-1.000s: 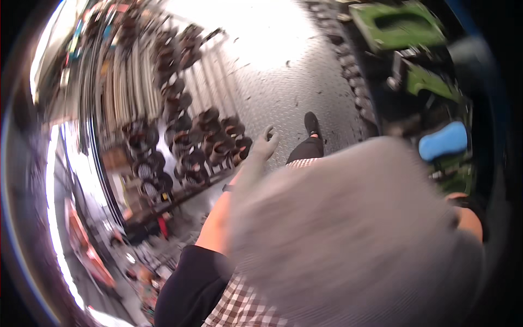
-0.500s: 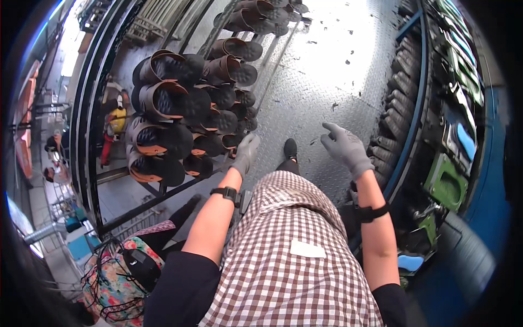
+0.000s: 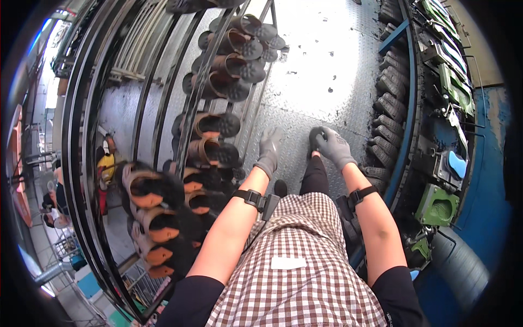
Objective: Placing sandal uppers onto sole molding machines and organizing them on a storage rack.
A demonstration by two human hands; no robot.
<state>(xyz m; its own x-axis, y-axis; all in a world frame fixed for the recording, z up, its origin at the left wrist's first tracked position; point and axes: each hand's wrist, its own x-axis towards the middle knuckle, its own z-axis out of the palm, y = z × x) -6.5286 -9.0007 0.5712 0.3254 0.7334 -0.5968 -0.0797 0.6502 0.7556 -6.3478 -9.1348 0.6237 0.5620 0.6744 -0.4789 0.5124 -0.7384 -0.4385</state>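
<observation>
My left hand [image 3: 269, 151], in a grey glove, hangs over the metal floor beside the shoe rack at left, its fingers loosely stretched and nothing in them. My right hand [image 3: 335, 147], also gloved in grey, is held in front of my body with loosely bent fingers and appears to hold nothing. It overlaps the view of my forward black shoe [image 3: 314, 137]. To the left, brown-and-black shoes or boots [image 3: 210, 151] hang in rows on a dark metal rack [image 3: 190, 117]. Neither hand touches them.
Along the right, dark soles or shoes [image 3: 391, 111] line up beneath a blue rail [image 3: 412, 103]. Beyond it stand machines with green moulds [image 3: 437, 205] and a silver duct [image 3: 460, 261]. Patterned metal floor [image 3: 305, 82] runs ahead. People [image 3: 57, 196] are at far left.
I have moved forward along the rack, and its shoes have shifted in view. My hands have come closer together. A different foot is forward. The person in floral cloth has left the lower-left view.
</observation>
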